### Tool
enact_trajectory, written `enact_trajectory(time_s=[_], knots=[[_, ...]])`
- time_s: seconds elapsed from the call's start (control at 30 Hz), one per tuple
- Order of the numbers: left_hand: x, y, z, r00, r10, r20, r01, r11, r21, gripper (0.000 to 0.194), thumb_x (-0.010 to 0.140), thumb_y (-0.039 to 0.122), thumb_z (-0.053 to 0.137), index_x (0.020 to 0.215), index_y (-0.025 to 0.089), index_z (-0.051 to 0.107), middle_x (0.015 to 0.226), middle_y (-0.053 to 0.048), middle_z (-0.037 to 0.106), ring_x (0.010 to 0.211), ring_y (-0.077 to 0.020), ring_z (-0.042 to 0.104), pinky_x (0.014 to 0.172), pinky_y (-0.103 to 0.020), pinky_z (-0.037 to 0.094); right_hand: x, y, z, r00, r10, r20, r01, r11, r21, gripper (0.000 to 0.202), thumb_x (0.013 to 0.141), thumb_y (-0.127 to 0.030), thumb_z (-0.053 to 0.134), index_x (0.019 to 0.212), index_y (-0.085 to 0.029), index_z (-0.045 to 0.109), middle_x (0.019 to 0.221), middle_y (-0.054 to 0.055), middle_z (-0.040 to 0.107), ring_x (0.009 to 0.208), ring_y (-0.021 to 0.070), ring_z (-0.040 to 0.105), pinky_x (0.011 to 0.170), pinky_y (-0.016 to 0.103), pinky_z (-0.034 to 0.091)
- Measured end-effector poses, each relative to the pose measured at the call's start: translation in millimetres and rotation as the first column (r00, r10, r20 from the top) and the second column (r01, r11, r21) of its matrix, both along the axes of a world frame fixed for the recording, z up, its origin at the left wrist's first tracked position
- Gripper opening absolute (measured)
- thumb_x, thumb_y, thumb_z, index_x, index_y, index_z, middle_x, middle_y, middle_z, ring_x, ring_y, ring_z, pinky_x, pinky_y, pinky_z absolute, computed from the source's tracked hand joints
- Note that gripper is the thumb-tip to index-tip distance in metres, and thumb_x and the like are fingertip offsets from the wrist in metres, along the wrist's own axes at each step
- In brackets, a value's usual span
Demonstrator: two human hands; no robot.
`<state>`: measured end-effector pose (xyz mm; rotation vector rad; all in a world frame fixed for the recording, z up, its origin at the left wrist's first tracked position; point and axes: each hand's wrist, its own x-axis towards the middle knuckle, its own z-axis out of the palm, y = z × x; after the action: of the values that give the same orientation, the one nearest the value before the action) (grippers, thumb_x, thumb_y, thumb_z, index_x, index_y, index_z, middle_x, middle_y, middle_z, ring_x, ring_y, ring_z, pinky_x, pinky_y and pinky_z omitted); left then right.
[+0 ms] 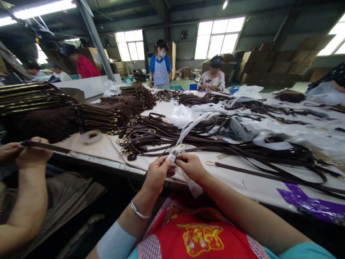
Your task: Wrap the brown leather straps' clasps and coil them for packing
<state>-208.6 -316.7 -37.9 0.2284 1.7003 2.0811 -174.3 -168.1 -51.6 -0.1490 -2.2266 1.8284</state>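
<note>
My left hand (157, 173) is closed, thumb and fingers pinching a twisted strip of white wrapping film (184, 132) near the table edge. Close beside it, the bent fingers of my right hand (192, 166) press on the same wrapped bundle. Gold-coloured metal hardware (181, 147) shows at the top of the bundle, and a loose tail of white film (194, 187) hangs below my right fingers. What lies inside the wrapping is mostly hidden. Just beyond my hands lies a pile of dark brown straps (151, 138) with gold clasps.
Stacked brown fringed bags with gold frames (101, 117) stand at the left, near a tape roll (91, 136). A neighbour's hands (35, 153) hold a dark strap there. Crumpled white film (183, 115) covers parts of the table. Purple tape (309, 203) marks the right front edge.
</note>
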Motion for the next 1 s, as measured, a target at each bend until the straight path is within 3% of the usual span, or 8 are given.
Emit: enact_trajectory(time_s=[0.1, 0.27, 0.43, 0.5, 0.6, 0.7, 0.8, 1.0], knots=[[-0.4, 0.3, -3.5, 0.999, -0.026, 0.025, 0.025, 1.0, 0.014, 0.045, 0.076, 0.047, 0.074, 0.106, 0.014, 0.07, 0.076, -0.005, 0.066, 0.066, -0.0147, 0.063, 0.06, -0.027, 0.056, -1.7, -1.7, -2.6, 0.997, 0.036, 0.068, -0.024, 0.987, -0.161, 0.024, 0.071, -0.036, 0.072, 0.078, -0.014, 0.076, 0.074, 0.002, 0.073, 0.066, 0.0154, 0.061, 0.066, 0.026, 0.046], [1.2, 2.6, -10.7, 1.0, -0.016, 0.002, 0.016, 0.999, -0.032, 0.046, 0.077, 0.048, 0.072, 0.107, 0.014, 0.07, 0.077, -0.006, 0.066, 0.071, -0.0173, 0.063, 0.06, -0.029, 0.057, -5.0, -4.6, -10.2, 0.996, -0.061, 0.063, 0.065, 0.996, -0.063, 0.02, 0.07, -0.033, 0.066, 0.069, -0.014, 0.072, 0.066, 0.001, 0.069, 0.062, 0.0143, 0.058, 0.062, 0.026, 0.044], [-4.4, 2.4, -13.1, 0.952, -0.052, -0.301, -0.023, 0.971, -0.24, 0.038, 0.087, 0.047, 0.062, 0.108, 0.016, 0.07, 0.084, -0.007, 0.07, 0.075, -0.021, 0.067, 0.066, -0.033, 0.058, -5.2, -1.7, -13.8, 0.997, -0.075, 0.027, 0.076, 0.997, -0.03, 0.017, 0.071, -0.031, 0.062, 0.067, -0.015, 0.067, 0.065, 0.0, 0.065, 0.062, 0.0137, 0.056, 0.061, 0.026, 0.043], [-10.1, -0.5, -12.9, 0.838, -0.079, -0.54, -0.142, 0.924, -0.356, 0.032, 0.09, 0.041, 0.059, 0.109, 0.018, 0.07, 0.092, -0.009, 0.072, 0.084, -0.0237, 0.068, 0.077, -0.038, 0.057, -0.5, 2.9, -11.0, 0.993, -0.111, 0.038, 0.112, 0.993, -0.041, 0.016, 0.071, -0.031, 0.063, 0.066, -0.016, 0.065, 0.06, -0.002, 0.061, 0.057, 0.0123, 0.052, 0.057, 0.025, 0.04], [-19.2, -5.7, -14.0, 0.502, -0.155, -0.851, -0.39, 0.837, -0.383, 0.024, 0.09, 0.029, 0.058, 0.108, 0.016, 0.069, 0.1, -0.012, 0.072, 0.097, -0.0271, 0.065, 0.091, -0.043, 0.052, 11.8, 8.8, -0.1, 0.994, -0.068, 0.09, 0.082, 0.984, -0.16, 0.016, 0.072, -0.032, 0.064, 0.072, -0.016, 0.064, 0.055, -0.004, 0.057, 0.05, 0.01, 0.049, 0.05, 0.023, 0.036], [-24.9, -8.9, -15.7, 0.217, -0.266, -0.939, -0.518, 0.784, -0.342, 0.023, 0.091, 0.023, 0.056, 0.108, 0.012, 0.067, 0.096, -0.014, 0.072, 0.097, -0.0289, 0.064, 0.095, -0.045, 0.05, 24.7, 9.6, 13.4, 0.989, 0.072, 0.128, -0.031, 0.955, -0.296, 0.022, 0.074, -0.037, 0.066, 0.075, -0.016, 0.062, 0.055, -0.004, 0.059, 0.042, 0.0081, 0.048, 0.043, 0.021, 0.029], [-27.4, -10.1, -15.0, 0.121, -0.337, -0.934, -0.591, 0.731, -0.34, 0.026, 0.091, 0.021, 0.056, 0.112, 0.009, 0.065, 0.09, -0.015, 0.07, 0.098, -0.03, 0.064, 0.094, -0.044, 0.051, 32.4, 8.6, 19.0, 0.977, 0.145, 0.156, -0.077, 0.924, -0.374, 0.029, 0.075, -0.044, 0.069, 0.076, -0.016, 0.057, 0.06, -0.003, 0.062, 0.039, 0.0071, 0.049, 0.039, 0.019, 0.026], [-27.5, -11.2, -12.8, 0.093, -0.414, -0.905, -0.604, 0.699, -0.382, 0.031, 0.09, 0.021, 0.056, 0.118, 0.009, 0.064, 0.094, -0.016, 0.071, 0.105, -0.0326, 0.063, 0.094, -0.043, 0.051, 38.0, 11.9, 7.6, 0.962, 0.169, 0.216, -0.071, 0.914, -0.399, 0.035, 0.074, -0.043, 0.071, 0.093, -0.014, 0.063, 0.054, -0.006, 0.058, 0.039, 0.0052, 0.044, 0.039, 0.017, 0.029]])
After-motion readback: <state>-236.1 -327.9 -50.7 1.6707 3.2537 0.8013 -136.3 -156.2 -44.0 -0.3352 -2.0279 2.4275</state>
